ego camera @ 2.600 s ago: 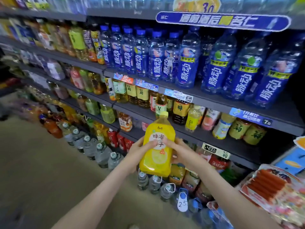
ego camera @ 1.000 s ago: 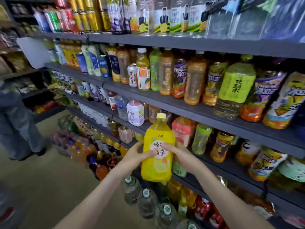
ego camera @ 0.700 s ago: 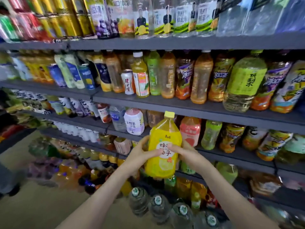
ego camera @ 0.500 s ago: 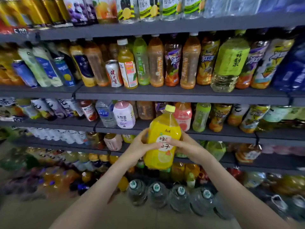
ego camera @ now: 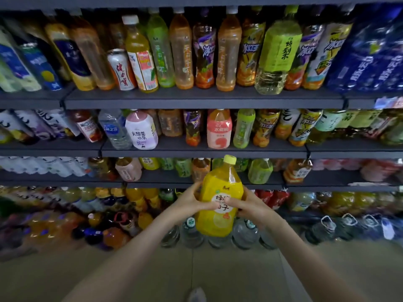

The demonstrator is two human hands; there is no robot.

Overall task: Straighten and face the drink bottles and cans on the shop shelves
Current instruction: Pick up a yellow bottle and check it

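I hold a large yellow drink bottle (ego camera: 220,201) with a yellow cap upright in front of the shelves, its white label facing me. My left hand (ego camera: 192,201) grips its left side and my right hand (ego camera: 246,204) grips its right side, both thumbs across the label. The bottle is in the air, level with the lower shelves and apart from them. A dark shelf (ego camera: 202,99) above carries tall tea and juice bottles and a red-and-white can (ego camera: 121,69). The shelf (ego camera: 202,149) below it has smaller bottles, among them a pink one (ego camera: 219,129).
A third shelf (ego camera: 165,178) holds small green and orange bottles behind my hands. Large water jugs (ego camera: 244,234) and mixed bottles stand on the floor below. Blue bottles (ego camera: 370,53) crowd the upper right. Bare floor (ego camera: 196,271) lies under my arms.
I have carried the yellow bottle leftward along the aisle from the blue-bottle section. The view has swung square to the shelves and both hands keep the same grip.
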